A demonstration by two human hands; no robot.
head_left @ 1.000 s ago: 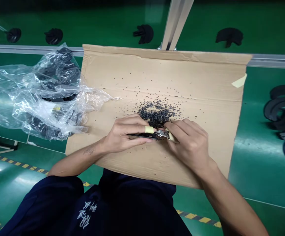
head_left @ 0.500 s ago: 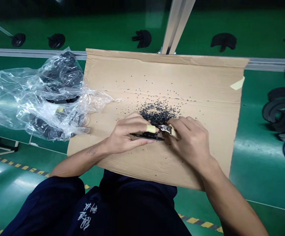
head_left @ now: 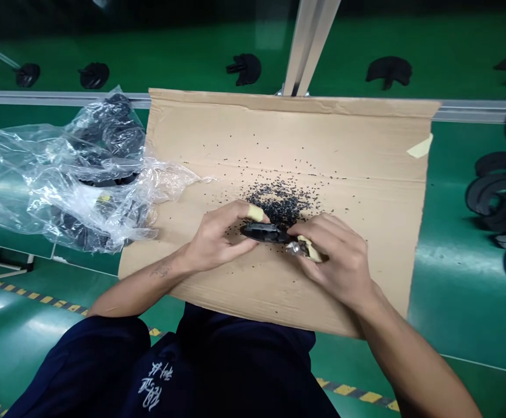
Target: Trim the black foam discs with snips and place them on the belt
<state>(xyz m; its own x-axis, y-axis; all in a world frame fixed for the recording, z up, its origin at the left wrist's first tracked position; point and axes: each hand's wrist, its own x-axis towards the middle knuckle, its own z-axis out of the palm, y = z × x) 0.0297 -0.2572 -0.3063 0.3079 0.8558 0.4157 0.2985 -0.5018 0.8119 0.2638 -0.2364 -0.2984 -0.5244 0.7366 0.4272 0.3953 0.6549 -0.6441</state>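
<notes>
My left hand (head_left: pixel 218 235) grips a flat black plastic part (head_left: pixel 265 233) edge-on over a cardboard sheet (head_left: pixel 287 139); its index finger wears yellow tape. My right hand (head_left: pixel 340 261) is closed around a small metal cutting tool (head_left: pixel 297 248) with a taped handle, held just below the part's right end. A heap of black shavings (head_left: pixel 281 200) lies on the cardboard right behind the hands.
A crumpled clear plastic bag (head_left: pixel 61 174) with black parts inside lies to the left. Stacked black curved parts (head_left: pixel 503 197) sit at the right edge. Single black parts (head_left: pixel 387 69) rest on the green belt beyond a metal rail (head_left: pixel 61 97). A metal post (head_left: pixel 307 46) rises behind the cardboard.
The left hand has turned the black part so its face tilts up. The right hand with the tool has dropped slightly down and away from the part's top edge.
</notes>
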